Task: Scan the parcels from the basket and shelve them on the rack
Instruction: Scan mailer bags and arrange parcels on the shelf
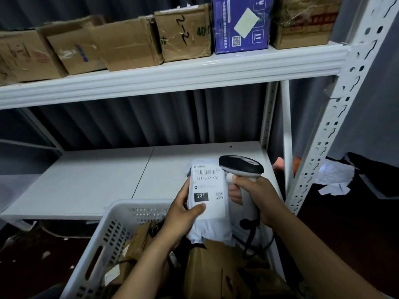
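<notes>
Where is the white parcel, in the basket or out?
Out: the left hand holds the white parcel above the basket, beside the scanner in the right hand.

— What lies behind, from your seat?
— I see a dark ribbed wall [151, 121] across the middle of the frame.
— And to the right?
— Crumpled white paper [333, 178] at the right edge, beside something black [377, 171] I can't identify. Lower left, pale scraps [46, 254] dot the dark floor [26, 272].

Wide gap over lower shelf [97, 180]; top shelf [172, 76] packed with boxes [127, 44].
</notes>
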The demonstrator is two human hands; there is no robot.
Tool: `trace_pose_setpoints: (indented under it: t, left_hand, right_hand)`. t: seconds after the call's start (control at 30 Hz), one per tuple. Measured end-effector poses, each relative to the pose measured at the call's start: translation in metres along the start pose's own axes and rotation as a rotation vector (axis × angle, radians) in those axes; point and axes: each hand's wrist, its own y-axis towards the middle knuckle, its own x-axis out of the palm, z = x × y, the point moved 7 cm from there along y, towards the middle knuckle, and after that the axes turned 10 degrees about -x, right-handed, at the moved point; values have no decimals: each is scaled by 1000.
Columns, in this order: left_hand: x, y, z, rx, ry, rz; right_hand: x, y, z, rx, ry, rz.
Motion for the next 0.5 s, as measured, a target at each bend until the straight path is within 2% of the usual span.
trace_pose_setpoints:
  t: [0.1, 0.23, 0.5]
  left_hand:
    - [-14, -3, -1, 37, 35, 122]
    - [-32, -4, -9, 19, 16, 241]
    - [-40, -7, -23, -35, 43, 263]
  right_hand:
    - [-6, -1, 1, 20, -70, 9]
    - [-2, -9, 2, 84, -129, -111]
    - [-6, -14, -2, 101, -175, -137]
